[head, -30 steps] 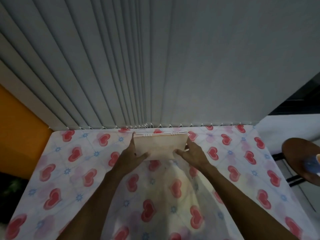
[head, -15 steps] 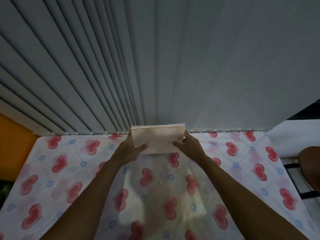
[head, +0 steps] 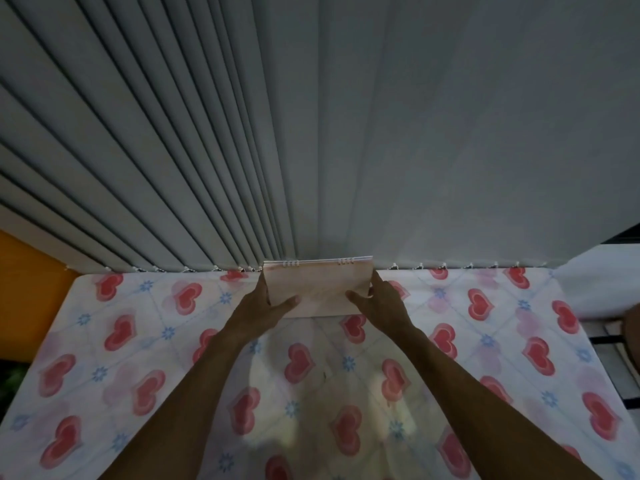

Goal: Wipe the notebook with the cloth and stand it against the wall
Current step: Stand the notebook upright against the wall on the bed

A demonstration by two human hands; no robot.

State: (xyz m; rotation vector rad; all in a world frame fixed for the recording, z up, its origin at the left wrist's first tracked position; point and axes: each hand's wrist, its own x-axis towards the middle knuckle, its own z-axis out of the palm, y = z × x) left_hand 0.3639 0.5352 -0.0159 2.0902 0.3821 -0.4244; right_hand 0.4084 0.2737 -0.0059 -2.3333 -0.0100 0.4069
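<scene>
A pale pink spiral-bound notebook (head: pixel 320 289) stands upright at the far edge of the table, its ring binding on top and its back close to the grey vertical blinds (head: pixel 311 133). My left hand (head: pixel 265 303) grips its left edge, thumb on the front cover. My right hand (head: pixel 379 299) grips its right edge the same way. Whether the notebook touches the blinds I cannot tell. No cloth is in view.
The table carries a white covering (head: pixel 138 341) printed with red hearts and blue flowers. An orange surface (head: pixel 27 289) sits past the left edge. A white wall part and a dark round stool edge (head: pixel 633 327) lie to the right.
Both hands have carried the notebook farther back, from over the table to the foot of the blinds, and tilted it more upright. The view has shifted upward.
</scene>
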